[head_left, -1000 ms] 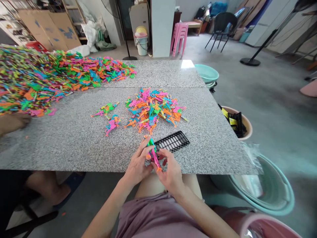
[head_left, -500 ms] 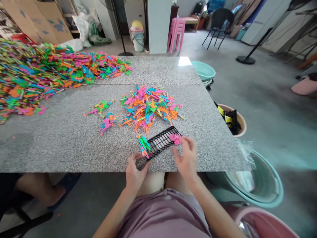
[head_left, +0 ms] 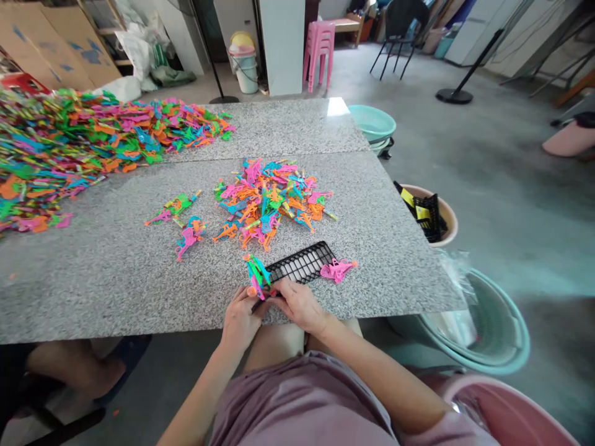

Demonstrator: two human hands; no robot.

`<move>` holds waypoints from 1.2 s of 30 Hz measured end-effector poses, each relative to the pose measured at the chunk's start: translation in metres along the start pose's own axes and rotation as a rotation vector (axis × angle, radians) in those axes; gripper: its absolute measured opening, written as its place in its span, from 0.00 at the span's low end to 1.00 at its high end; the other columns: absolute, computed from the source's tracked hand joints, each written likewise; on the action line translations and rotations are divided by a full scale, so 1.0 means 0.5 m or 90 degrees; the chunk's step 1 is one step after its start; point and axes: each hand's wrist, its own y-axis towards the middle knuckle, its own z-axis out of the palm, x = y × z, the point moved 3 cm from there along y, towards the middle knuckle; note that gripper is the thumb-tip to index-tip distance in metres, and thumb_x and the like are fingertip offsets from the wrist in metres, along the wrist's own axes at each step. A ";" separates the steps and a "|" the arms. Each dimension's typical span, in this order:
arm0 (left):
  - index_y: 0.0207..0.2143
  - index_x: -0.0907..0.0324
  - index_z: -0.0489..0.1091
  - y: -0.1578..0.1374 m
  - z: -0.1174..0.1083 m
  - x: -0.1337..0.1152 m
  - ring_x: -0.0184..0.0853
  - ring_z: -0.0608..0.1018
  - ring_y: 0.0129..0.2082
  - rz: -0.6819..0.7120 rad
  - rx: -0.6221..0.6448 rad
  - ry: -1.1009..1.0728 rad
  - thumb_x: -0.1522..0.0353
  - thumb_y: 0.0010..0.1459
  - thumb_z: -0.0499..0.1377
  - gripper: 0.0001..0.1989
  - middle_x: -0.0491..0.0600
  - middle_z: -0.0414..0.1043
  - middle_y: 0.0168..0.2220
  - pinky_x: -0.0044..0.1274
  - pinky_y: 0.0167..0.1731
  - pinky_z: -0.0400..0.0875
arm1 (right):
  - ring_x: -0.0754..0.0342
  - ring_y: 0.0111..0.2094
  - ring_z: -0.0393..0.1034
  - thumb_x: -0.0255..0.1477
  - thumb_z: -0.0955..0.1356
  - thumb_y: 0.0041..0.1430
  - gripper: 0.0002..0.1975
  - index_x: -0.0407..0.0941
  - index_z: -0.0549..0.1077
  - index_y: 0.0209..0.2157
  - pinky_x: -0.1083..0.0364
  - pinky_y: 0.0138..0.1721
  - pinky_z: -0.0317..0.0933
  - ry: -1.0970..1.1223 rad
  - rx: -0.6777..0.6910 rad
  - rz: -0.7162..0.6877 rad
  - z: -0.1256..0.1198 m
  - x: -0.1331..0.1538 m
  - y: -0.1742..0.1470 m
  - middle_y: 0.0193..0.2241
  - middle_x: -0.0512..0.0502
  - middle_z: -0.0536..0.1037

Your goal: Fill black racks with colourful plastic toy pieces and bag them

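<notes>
Apparently part done: toys (head_left: 257, 272) are bunched at the left end of the rack (head_left: 302, 266) on the desk (head_left: 381, 248), left hand (head_left: 240, 317) and right hand (head_left: 303, 308) beside them, fingers' grip too hidden to tell, 1 pink toy (head_left: 336, 270) and the pile (head_left: 272, 201) lying loose.

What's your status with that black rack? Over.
Left hand, right hand together at left end of black rack; grip unclear. Pink piece lying at rack's right end. No obstruction visible.
</notes>
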 end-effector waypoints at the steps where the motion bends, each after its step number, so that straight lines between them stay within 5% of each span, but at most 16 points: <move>1: 0.32 0.55 0.77 0.000 -0.003 -0.004 0.38 0.78 0.32 0.008 -0.009 0.002 0.65 0.61 0.60 0.07 0.47 0.77 0.30 0.25 0.33 0.74 | 0.53 0.35 0.70 0.32 0.63 0.68 0.06 0.45 0.69 0.42 0.56 0.37 0.65 0.022 -0.020 -0.003 -0.006 0.008 -0.004 0.34 0.45 0.75; 4: 0.38 0.57 0.76 -0.031 -0.023 -0.035 0.39 0.78 0.36 0.016 -0.091 0.016 0.65 0.61 0.61 0.07 0.51 0.77 0.36 0.27 0.35 0.73 | 0.53 0.38 0.71 0.30 0.61 0.67 0.08 0.46 0.69 0.45 0.55 0.41 0.66 0.073 -0.128 0.012 -0.053 0.017 -0.037 0.36 0.44 0.75; 8: 0.42 0.59 0.72 -0.085 -0.034 -0.109 0.38 0.76 0.37 -0.010 -0.254 0.009 0.70 0.56 0.66 0.11 0.50 0.73 0.36 0.29 0.42 0.71 | 0.54 0.30 0.68 0.32 0.59 0.68 0.12 0.46 0.67 0.48 0.55 0.34 0.65 0.077 -0.416 0.312 -0.171 -0.044 -0.135 0.29 0.49 0.72; 11: 0.46 0.56 0.70 -0.029 0.047 -0.183 0.38 0.76 0.41 0.064 -0.016 -0.109 0.70 0.60 0.62 0.11 0.50 0.73 0.39 0.29 0.46 0.71 | 0.55 0.24 0.65 0.35 0.60 0.67 0.15 0.45 0.63 0.52 0.55 0.30 0.63 0.083 -0.489 0.458 -0.232 -0.087 -0.194 0.24 0.54 0.68; 12: 0.50 0.57 0.69 0.007 0.085 -0.201 0.41 0.74 0.47 0.034 0.067 -0.132 0.69 0.60 0.63 0.15 0.54 0.73 0.46 0.33 0.51 0.68 | 0.55 0.25 0.66 0.36 0.61 0.66 0.15 0.45 0.63 0.52 0.55 0.31 0.64 0.093 -0.474 0.458 -0.241 -0.094 -0.201 0.25 0.53 0.69; 14: 0.50 0.60 0.69 0.087 0.149 -0.231 0.47 0.70 0.55 0.012 0.103 -0.150 0.68 0.57 0.65 0.19 0.58 0.69 0.53 0.39 0.56 0.64 | 0.54 0.31 0.70 0.37 0.61 0.66 0.14 0.45 0.64 0.49 0.53 0.36 0.66 0.108 -0.430 0.427 -0.247 -0.095 -0.205 0.32 0.48 0.73; 18: 0.38 0.59 0.70 0.183 0.213 -0.256 0.48 0.70 0.53 -0.036 0.122 -0.207 0.74 0.51 0.68 0.13 0.55 0.71 0.47 0.42 0.56 0.61 | 0.52 0.37 0.70 0.38 0.62 0.66 0.13 0.45 0.69 0.43 0.52 0.37 0.68 0.056 -0.421 0.391 -0.247 -0.083 -0.227 0.37 0.43 0.73; 21: 0.33 0.57 0.68 0.176 0.205 -0.255 0.40 0.75 0.42 -0.081 0.136 -0.300 0.71 0.51 0.68 0.10 0.48 0.72 0.37 0.35 0.49 0.67 | 0.53 0.34 0.71 0.36 0.63 0.65 0.13 0.44 0.70 0.45 0.53 0.36 0.69 0.088 -0.405 0.395 -0.244 -0.070 -0.253 0.36 0.44 0.75; 25: 0.41 0.57 0.67 0.146 0.167 -0.261 0.33 0.75 0.30 -0.190 0.109 -0.479 0.59 0.58 0.63 0.14 0.45 0.70 0.32 0.26 0.34 0.71 | 0.54 0.35 0.71 0.34 0.64 0.66 0.11 0.45 0.73 0.45 0.54 0.36 0.68 0.113 -0.408 0.374 -0.249 -0.017 -0.252 0.36 0.44 0.76; 29: 0.41 0.59 0.68 0.125 0.125 -0.294 0.28 0.74 0.28 -0.274 0.077 -0.645 0.52 0.59 0.60 0.20 0.45 0.71 0.31 0.21 0.31 0.70 | 0.54 0.36 0.71 0.32 0.63 0.67 0.11 0.46 0.75 0.45 0.55 0.36 0.68 0.083 -0.426 0.328 -0.268 0.050 -0.219 0.38 0.43 0.75; 36: 0.40 0.59 0.67 0.108 0.089 -0.326 0.27 0.75 0.28 -0.331 0.041 -0.776 0.56 0.55 0.66 0.19 0.43 0.72 0.30 0.21 0.33 0.72 | 0.55 0.33 0.71 0.29 0.62 0.67 0.14 0.46 0.76 0.48 0.56 0.35 0.68 0.008 -0.410 0.279 -0.281 0.093 -0.204 0.35 0.45 0.75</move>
